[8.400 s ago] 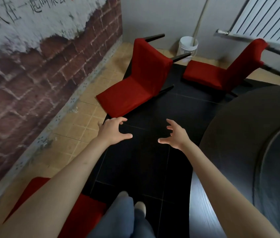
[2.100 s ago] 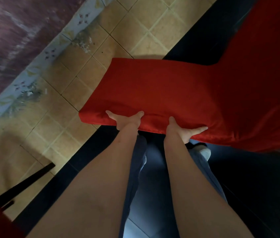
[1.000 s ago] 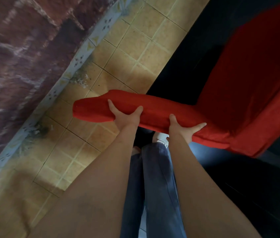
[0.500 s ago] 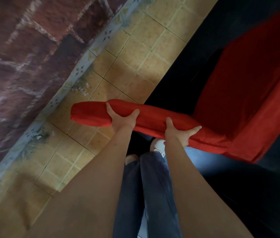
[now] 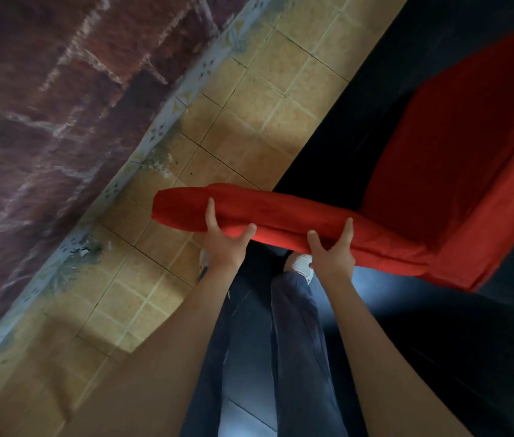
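Observation:
A red fabric-covered chair (image 5: 438, 146) fills the right of the view, tipped over, with one padded panel's edge (image 5: 280, 212) sticking out toward me. My left hand (image 5: 222, 244) grips that padded edge near its free left end, thumb on top and fingers underneath. My right hand (image 5: 333, 252) grips the same edge further right, closer to the bend of the chair. The chair's legs are out of view.
A brick-pattern wall (image 5: 60, 105) with a pale skirting strip runs along the left. Tan floor tiles (image 5: 249, 127) border a black tiled area (image 5: 470, 357) beneath me. My legs in dark trousers and white shoes (image 5: 301, 264) stand under the chair's edge.
The padded edge has swung from facing me broadside to nearly edge-on and risen off the floor. Both hands keep their grip; the view has tilted.

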### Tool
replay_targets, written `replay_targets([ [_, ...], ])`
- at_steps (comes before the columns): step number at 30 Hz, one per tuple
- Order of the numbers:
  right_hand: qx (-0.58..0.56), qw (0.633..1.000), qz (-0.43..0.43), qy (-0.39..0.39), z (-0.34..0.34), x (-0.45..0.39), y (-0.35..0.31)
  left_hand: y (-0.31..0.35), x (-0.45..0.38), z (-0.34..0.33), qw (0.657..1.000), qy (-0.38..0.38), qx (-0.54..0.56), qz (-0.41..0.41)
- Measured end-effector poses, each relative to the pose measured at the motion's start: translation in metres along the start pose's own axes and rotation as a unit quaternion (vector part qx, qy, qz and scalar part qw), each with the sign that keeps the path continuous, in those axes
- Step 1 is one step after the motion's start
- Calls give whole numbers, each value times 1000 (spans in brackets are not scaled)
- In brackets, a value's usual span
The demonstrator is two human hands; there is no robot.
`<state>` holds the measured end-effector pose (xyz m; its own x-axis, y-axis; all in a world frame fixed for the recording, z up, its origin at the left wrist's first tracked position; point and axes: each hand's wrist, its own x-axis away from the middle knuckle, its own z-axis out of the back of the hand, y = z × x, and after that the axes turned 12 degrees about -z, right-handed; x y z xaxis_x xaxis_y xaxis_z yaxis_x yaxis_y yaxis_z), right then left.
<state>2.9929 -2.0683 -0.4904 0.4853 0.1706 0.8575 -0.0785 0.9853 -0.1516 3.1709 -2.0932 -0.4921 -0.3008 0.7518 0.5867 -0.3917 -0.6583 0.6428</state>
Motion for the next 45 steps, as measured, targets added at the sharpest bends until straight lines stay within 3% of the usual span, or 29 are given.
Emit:
replay_targets([
  [3,33,998,39,-31,-14,10,-10,-7,5,26,998,-14,-17,-55],
  [6,95,991,88,-31,-29,22,-24,-7,-1,54,984,-37,-134,-115],
  [11,243,955,166,45,-53,40,-53,-1,-36,90,921,-58,-328,-204],
  [14,320,916,226,86,-66,44,-64,2,-65,102,888,-119,-395,-205],
  [18,401,883,237,51,-78,37,-71,-2,-90,110,891,-210,-357,-186],
  [25,454,859,231,53,-96,21,-73,-28,-101,117,901,-198,-283,-261],
  [30,443,861,236,79,-101,16,-71,-38,-105,119,913,-189,-245,-264],
  [36,440,861,244,69,-96,16,-69,-38,-109,125,891,-231,-282,-272],
  [45,409,872,243,111,-87,16,-76,-30,-107,127,896,-199,-284,-278],
])
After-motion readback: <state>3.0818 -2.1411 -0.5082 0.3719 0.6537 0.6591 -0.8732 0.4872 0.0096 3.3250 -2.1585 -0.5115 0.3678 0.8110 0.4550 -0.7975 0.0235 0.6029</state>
